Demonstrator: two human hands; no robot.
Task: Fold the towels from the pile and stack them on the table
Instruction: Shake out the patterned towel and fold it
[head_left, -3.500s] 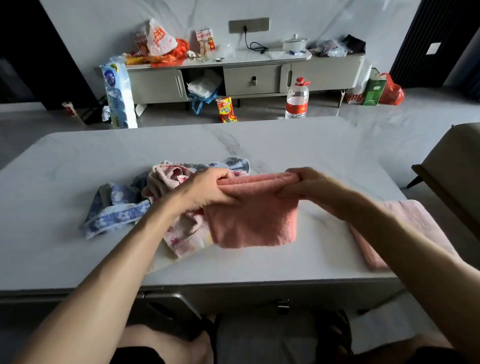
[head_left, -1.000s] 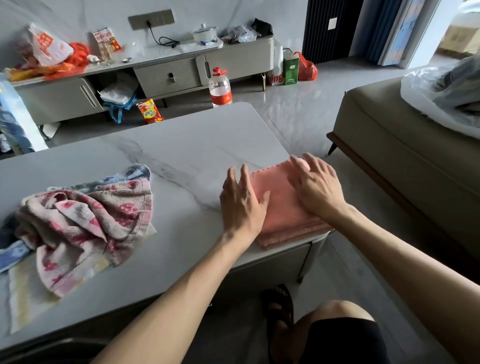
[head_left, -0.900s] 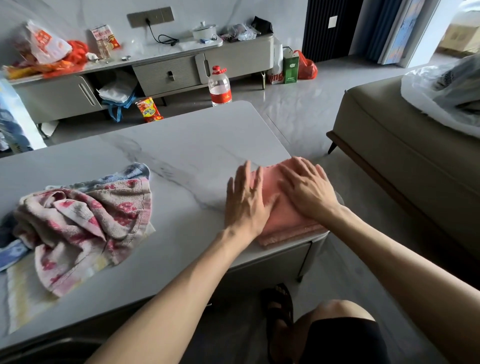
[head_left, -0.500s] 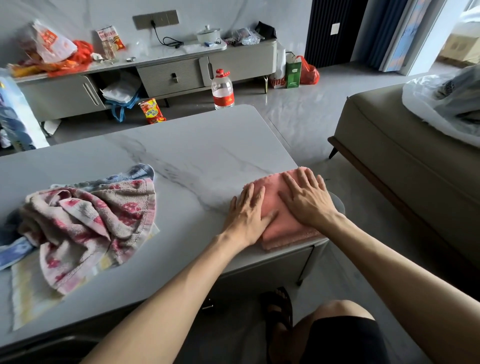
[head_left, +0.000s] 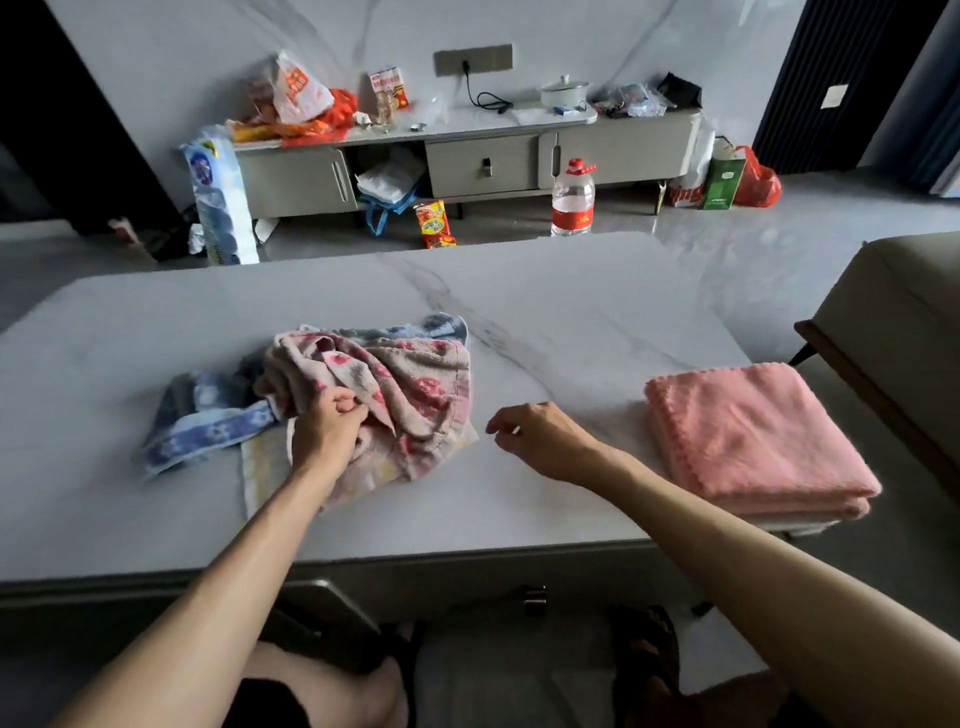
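Note:
A crumpled pile of towels lies left of centre on the marble table (head_left: 571, 312). On top is a beige towel with red flowers (head_left: 410, 384); a blue patterned towel (head_left: 208, 421) and a pale yellow one (head_left: 262, 467) stick out from under it. My left hand (head_left: 324, 431) grips a fold of the flowered towel. My right hand (head_left: 540, 436) hovers over the bare table just right of the pile, fingers loosely curled and holding nothing. A stack of folded pink towels (head_left: 748, 441) sits at the table's right front corner.
A beige sofa (head_left: 893, 332) stands close to the table's right side. Beyond the far edge are a water bottle (head_left: 571, 200), a snack bag (head_left: 434, 223) and a pack of tissue rolls (head_left: 218, 202) on the floor before a low cabinet (head_left: 467, 161).
Both hands have left the folded pink stack and moved left. The left hand now grips the flowered towel in the pile; the right hand hangs beside it. The view has turned back left.

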